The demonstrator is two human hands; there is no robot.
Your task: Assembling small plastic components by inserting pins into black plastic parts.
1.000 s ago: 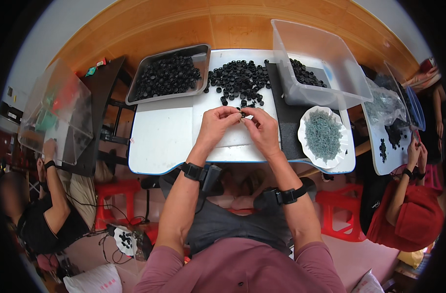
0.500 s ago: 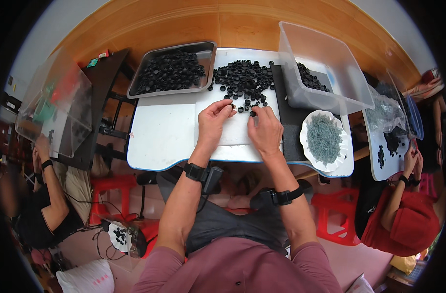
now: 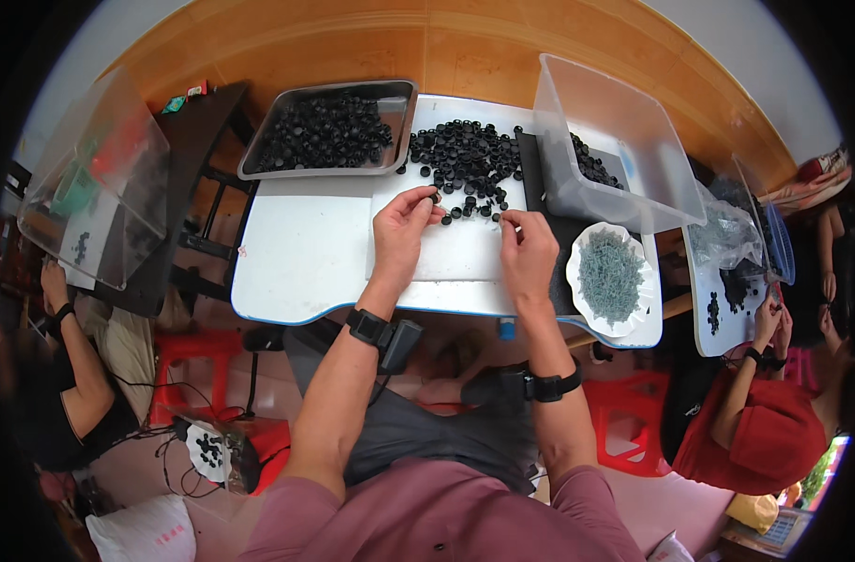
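My left hand (image 3: 401, 234) is over the white table, thumb and forefinger pinched on a small round black cap (image 3: 435, 197). To its right, my right hand (image 3: 529, 255) has its thumb and fingertips pressed together. What they hold, if anything, is too small to make out. Several loose black caps (image 3: 456, 213) lie between my hands. Just beyond them spreads a larger pile of the same caps (image 3: 460, 150). A fluted white bowl (image 3: 574, 273) of thin grey-green pieces (image 3: 611, 272) stands right of my right hand.
A metal tray (image 3: 407, 122) full of black caps sits at the back left. A clear plastic bin (image 3: 596, 201) with more caps stands at the back right, partly on a black mat (image 3: 560, 281). Co-workers sit on both sides, near a red stool (image 3: 624, 412) and another table (image 3: 708, 323).
My right hand has drawn slightly away from the loose caps, and the black cap by its fingertips is no longer there. My left hand keeps its pinch on a cap. The whole view has shifted a little.
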